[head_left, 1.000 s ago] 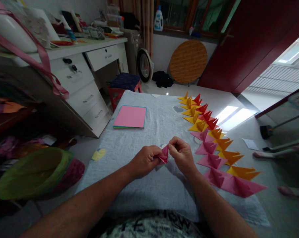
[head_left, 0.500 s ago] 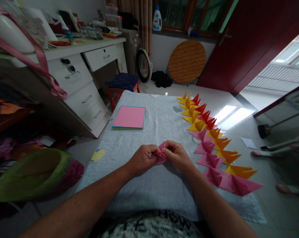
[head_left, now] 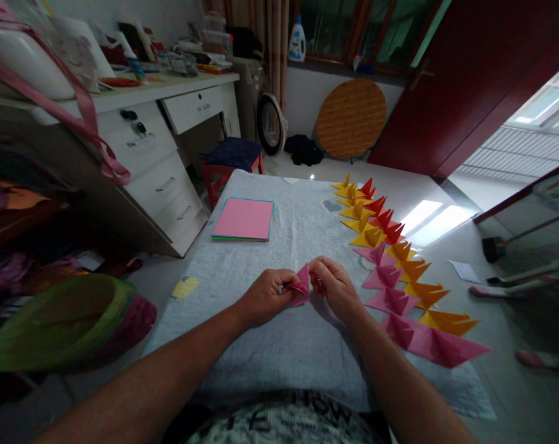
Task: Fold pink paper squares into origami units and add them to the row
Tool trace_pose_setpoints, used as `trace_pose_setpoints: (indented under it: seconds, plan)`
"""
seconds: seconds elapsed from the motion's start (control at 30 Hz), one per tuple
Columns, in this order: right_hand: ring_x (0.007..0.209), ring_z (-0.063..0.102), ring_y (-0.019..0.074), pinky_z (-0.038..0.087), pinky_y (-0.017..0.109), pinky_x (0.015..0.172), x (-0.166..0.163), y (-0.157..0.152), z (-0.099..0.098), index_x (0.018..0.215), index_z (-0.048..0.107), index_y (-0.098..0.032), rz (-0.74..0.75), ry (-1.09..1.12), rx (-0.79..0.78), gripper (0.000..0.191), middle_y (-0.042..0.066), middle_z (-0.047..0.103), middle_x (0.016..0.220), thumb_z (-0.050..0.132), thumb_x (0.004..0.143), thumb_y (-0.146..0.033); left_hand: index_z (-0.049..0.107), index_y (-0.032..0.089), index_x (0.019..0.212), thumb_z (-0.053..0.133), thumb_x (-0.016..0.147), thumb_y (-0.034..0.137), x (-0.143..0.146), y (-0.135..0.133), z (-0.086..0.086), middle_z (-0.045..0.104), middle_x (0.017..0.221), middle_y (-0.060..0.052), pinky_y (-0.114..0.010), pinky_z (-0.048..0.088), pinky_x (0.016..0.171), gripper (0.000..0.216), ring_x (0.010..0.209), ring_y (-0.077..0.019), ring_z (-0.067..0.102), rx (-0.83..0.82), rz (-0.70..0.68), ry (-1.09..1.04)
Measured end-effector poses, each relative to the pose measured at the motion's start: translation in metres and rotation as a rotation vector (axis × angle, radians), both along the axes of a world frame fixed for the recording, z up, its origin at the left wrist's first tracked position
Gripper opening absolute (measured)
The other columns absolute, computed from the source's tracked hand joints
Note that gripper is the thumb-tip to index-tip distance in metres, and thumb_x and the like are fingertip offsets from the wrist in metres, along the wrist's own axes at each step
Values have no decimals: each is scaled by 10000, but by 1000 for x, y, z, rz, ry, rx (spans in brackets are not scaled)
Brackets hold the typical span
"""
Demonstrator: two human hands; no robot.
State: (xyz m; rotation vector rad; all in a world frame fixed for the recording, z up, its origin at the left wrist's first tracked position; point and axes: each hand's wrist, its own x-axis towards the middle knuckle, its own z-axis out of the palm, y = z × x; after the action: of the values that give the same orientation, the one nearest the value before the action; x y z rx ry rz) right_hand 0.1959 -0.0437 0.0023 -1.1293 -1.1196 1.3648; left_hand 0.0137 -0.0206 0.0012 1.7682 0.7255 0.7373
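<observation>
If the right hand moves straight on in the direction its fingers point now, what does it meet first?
Probably the pink folded paper, pinched in the left hand: the right hand points left toward it, fingertips at its edge. Whether they already touch is unclear.

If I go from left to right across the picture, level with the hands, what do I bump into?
green bag → yellow patch → left hand → small pink folded paper → right hand → big pink folded piece
</observation>
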Motion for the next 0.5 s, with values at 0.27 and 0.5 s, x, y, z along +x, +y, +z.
trace_pose_setpoints:
  seconds: [0.27, 0.5]
  plan:
    - [578, 411, 114, 322, 257, 554, -3, -1, -3, 650, 563, -202, -11, -203, 150, 282, -33, 487, 603, 652, 828, -402, 648, 147, 713, 580, 816, 108, 0, 0, -2, 643, 710, 14, -235, 413, 692, 130, 694, -118, 569, -45, -58, -17]
    - [515, 332, 104, 278, 268, 521, -3, -1, -2, 536, 418, -219, -75, -268, 165, 482, -47, 369, 524, 542, 899, -510, 652, 150, 752, 581, 832, 142, 1, 0, -3, 642, 736, 7, -245, 409, 691, 108, 710, -129, 571, -51, -84, 7]
